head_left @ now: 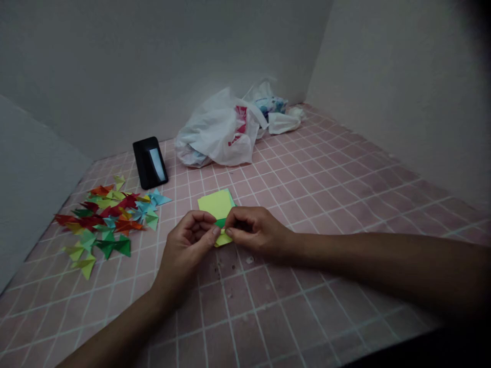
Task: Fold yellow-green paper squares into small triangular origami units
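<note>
My left hand (186,250) and my right hand (255,230) meet over the pink tiled surface (291,301), their fingertips pinching a small folded piece of green and yellow paper (223,236) between them. Much of that piece is hidden by my fingers. Just beyond my fingers, a stack of lime-yellow paper sheets (215,203) lies flat, and its near edge is hidden behind my hands. To the left of my left hand spreads a loose pile of multicoloured folded origami pieces (107,221), in red, orange, green, yellow and blue.
A black phone (150,162) leans upright near the far left corner. White plastic bags (218,130) with red print lie crumpled at the back, beside a white cloth or tissue bundle (284,121). Grey walls (153,66) bound the surface at the back and sides.
</note>
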Demonstrator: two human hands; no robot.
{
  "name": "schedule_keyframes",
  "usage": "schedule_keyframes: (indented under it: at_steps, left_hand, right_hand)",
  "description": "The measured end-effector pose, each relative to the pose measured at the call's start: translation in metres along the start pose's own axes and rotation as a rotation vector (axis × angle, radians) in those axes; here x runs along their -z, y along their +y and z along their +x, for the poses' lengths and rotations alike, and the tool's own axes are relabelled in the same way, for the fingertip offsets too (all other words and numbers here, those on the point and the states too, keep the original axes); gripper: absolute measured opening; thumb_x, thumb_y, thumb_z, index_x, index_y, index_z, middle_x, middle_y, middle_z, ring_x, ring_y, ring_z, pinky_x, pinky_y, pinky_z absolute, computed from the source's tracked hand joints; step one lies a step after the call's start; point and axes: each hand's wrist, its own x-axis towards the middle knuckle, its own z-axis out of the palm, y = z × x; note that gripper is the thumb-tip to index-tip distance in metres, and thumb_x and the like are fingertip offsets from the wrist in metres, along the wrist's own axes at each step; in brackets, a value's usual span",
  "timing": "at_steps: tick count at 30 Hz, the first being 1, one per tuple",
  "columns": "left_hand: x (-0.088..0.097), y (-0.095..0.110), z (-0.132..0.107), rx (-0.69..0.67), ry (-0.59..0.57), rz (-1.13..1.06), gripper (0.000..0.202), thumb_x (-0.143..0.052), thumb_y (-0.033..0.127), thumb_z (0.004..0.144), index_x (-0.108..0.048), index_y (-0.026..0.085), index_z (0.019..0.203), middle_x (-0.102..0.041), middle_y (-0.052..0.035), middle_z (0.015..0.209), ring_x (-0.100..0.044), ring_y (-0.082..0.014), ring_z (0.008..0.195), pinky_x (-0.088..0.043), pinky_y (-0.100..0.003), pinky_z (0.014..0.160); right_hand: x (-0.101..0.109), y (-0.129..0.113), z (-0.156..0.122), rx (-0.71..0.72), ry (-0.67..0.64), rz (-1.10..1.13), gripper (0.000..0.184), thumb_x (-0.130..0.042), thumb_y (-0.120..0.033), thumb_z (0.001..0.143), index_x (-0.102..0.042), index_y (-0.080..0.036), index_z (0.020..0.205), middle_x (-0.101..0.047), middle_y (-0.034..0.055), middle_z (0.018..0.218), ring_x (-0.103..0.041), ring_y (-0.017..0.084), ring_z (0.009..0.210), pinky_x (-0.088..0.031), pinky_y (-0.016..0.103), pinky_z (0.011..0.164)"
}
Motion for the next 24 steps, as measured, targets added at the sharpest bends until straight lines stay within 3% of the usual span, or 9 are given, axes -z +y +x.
schedule_keyframes:
  at_steps: [8,18,24]
  left_hand:
    - [0.0034,-0.0009,0.0012,-0.025,0.015,0.000,0.018,-0.080,0.024,0.076,-0.066,0.019,0.086,-0.065,0.0042,0.076,-0.061,-0.0075,0.070,-0.048,-0.015,0.063]
    - [0.0001,0.0001,0.0018,-0.026,0.023,0.007,0.015,-0.079,0.024,0.076,-0.067,0.019,0.083,-0.066,0.0037,0.073,-0.060,-0.0080,0.067,-0.047,-0.015,0.061]
    - [0.0027,0.0011,0.0011,-0.033,0.037,0.041,0.011,-0.077,0.026,0.078,-0.069,0.020,0.082,-0.067,0.0034,0.074,-0.060,-0.0091,0.068,-0.047,-0.017,0.061]
  right_hand:
    - [0.0048,-0.0015,0.0021,-0.210,-0.114,0.266,0.021,-0.053,-0.032,0.090,-0.056,-0.017,0.077,-0.048,-0.0048,0.058,-0.044,0.010,0.052,-0.033,0.024,0.051]
    - [0.0016,-0.0005,0.0022,-0.132,-0.074,0.187,0.016,-0.056,-0.023,0.085,-0.055,-0.017,0.070,-0.047,-0.0049,0.058,-0.042,0.009,0.058,-0.031,0.025,0.057]
    - [0.0027,-0.0017,0.0015,-0.134,-0.091,0.246,0.012,-0.058,-0.025,0.085,-0.058,-0.016,0.077,-0.049,-0.0047,0.062,-0.043,0.010,0.060,-0.033,0.025,0.059]
